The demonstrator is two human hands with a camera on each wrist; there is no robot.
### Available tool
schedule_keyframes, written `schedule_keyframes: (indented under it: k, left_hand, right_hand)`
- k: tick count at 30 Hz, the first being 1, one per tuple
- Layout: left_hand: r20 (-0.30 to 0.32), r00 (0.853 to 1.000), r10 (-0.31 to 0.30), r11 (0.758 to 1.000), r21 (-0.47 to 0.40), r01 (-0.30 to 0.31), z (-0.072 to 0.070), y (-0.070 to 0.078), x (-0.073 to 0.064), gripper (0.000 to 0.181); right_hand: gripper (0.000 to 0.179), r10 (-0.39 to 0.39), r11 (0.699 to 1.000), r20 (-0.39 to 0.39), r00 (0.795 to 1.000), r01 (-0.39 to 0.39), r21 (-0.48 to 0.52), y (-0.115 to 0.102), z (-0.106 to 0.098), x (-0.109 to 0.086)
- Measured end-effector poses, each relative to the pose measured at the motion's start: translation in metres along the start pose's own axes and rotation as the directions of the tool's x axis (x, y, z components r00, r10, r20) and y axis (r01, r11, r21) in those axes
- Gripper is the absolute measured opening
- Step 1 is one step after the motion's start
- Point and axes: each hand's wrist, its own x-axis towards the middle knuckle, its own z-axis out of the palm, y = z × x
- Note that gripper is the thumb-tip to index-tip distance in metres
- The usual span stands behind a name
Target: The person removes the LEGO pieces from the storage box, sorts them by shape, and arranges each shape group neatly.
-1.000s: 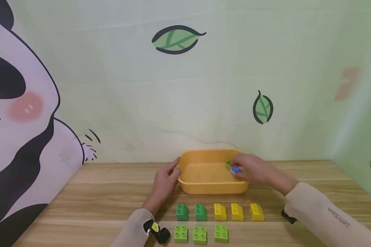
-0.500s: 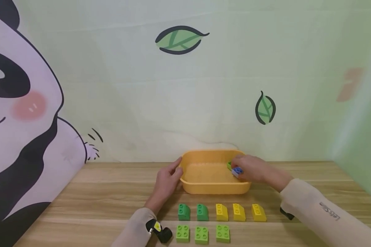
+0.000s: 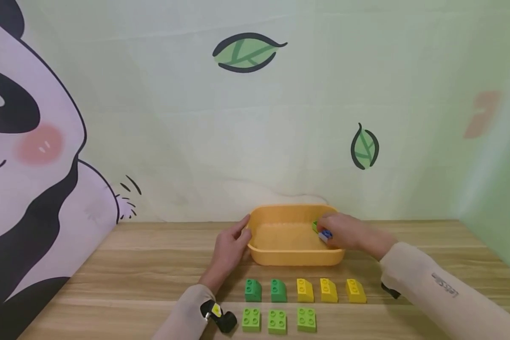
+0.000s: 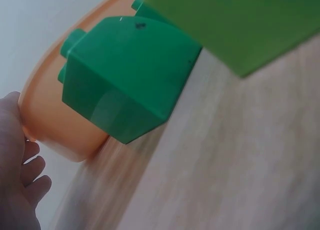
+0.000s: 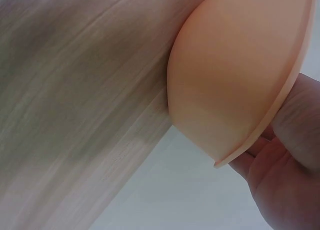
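Note:
An orange-yellow plastic tub (image 3: 297, 259) stands on the wooden table near the wall. My left hand (image 3: 229, 248) holds its left end, with the index finger and thumb at the rim. In the left wrist view, the other fingers of the left hand (image 4: 20, 165) are curled outside the tub wall. My right hand (image 3: 346, 231) reaches over the right rim and pinches a blue toy building brick (image 3: 325, 234) low inside the tub. Beside it lies a green brick (image 3: 315, 226), partly covered by the fingers. The right wrist view shows the right hand (image 5: 290, 185) at the rim, its fingertips hidden.
In front of the tub runs a row with two dark green curved bricks (image 3: 278, 291) and three yellow sloped bricks (image 3: 328, 291). Nearer me lie three lime green bricks (image 3: 277, 322), close to the left wrist. A printed cloth wall (image 3: 174, 141) rises behind the table.
The blue brick has dipped slightly lower and rightward in the tub with my right hand. My right forearm has shifted a little to the left. The left hand keeps its hold.

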Motion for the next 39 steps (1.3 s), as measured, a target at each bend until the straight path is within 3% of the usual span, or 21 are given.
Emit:
schedule_keyframes:
  k: [13,21,30,39]
  left_hand:
    - [-0.002,1.0,0.003,1.0,0.0,-0.003,-0.0005,0.0002,0.0028,0.048]
    - [0.003,1.0,-0.001,1.0,-0.002,0.001,-0.0005,0.0006,0.0031,0.048]
    - [0.005,1.0,-0.006,1.0,-0.012,0.006,-0.0007,0.0006,0.0014,0.049]
    - [0.002,1.0,0.011,1.0,-0.002,-0.011,-0.0002,-0.0001,0.0006,0.048]
  right_hand:
    - [0.019,-0.027,0.998,0.008,1.0,0.028,-0.057,0.0008,-0.001,0.0028]
    - [0.023,0.013,0.998,0.037,0.999,-0.01,-0.065,-0.0016,-0.0016,0.0025]
    - [0.023,0.002,0.995,0.057,0.998,0.004,-0.095,-0.0029,-0.0026,0.0004]
    - [0.027,0.036,0.999,0.031,0.999,-0.036,-0.023,-0.0033,-0.0007,0.0]
